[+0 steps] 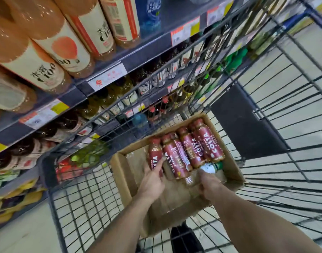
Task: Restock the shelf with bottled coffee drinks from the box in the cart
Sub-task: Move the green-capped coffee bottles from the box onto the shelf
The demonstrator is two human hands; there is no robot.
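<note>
Now the pick-up step is in hand: both bare arms reach down into the open brown cardboard box (120, 172) that sits in the dark wire shopping cart (80, 198). At least 5 maroon-labelled plastic coffee bottles (198, 145) lie side by side across the box's far half, caps pointing away. The left hand (152, 181) takes the leftmost bottle (155, 152) at its lower end, thumb on 1 side and fairly straight fingers (161, 162) laid along the other, so the grip looks light rather than fully wrapped. The right hand (209, 187) shows only its back, fingers bent down beside a small white and green object (211, 167) at the bottles' bases; whether it holds anything cannot be told. The next move probably calls for firming that grip, lifting the bottle clear of its neighbour, which touches it, and carrying it up over the cart's rim to the grey metal shelf (131, 57) on the left. The cart's wire side stands between box and shelf, so the lift has to go high. Tall peach-coloured drink bottles (65, 46) fill the upper tier, dark bottles (69, 121) crowd a lower tier, and paper price tags (107, 77) line the edges. Which gap wants the coffee is not visible.
</note>
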